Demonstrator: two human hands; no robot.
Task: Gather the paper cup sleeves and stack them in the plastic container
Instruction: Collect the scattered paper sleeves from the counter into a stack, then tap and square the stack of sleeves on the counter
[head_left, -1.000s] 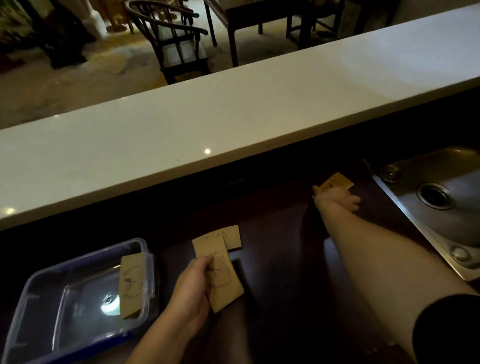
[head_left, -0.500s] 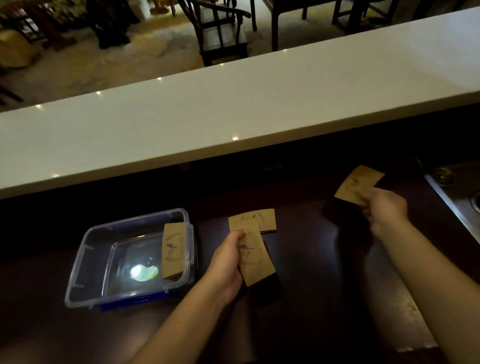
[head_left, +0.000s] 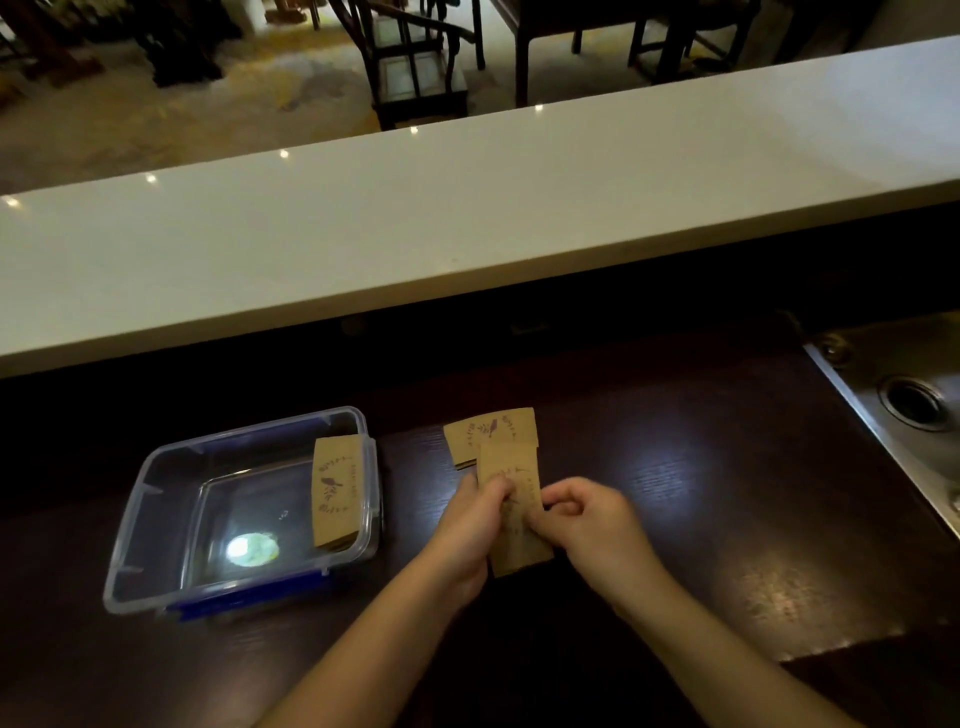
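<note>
A clear plastic container (head_left: 135, 525) with blue clips sits on the dark counter at the left. One brown paper cup sleeve (head_left: 335, 493) leans against its right inner wall. My left hand (head_left: 470, 525) and my right hand (head_left: 592, 525) both grip a small stack of brown sleeves (head_left: 514, 540) just right of the container. Another sleeve (head_left: 491, 428) lies flat on the counter right behind the held stack, partly covered by it.
A white raised bar top (head_left: 467, 218) runs across the back. A steel sink (head_left: 914, 400) with a drain sits at the right edge. Dark wooden chairs and tables stand on the floor beyond the bar.
My right hand picked up a sleeve near the sink and carried it left to the stack in my left hand. Both hands now hold the stack together.
</note>
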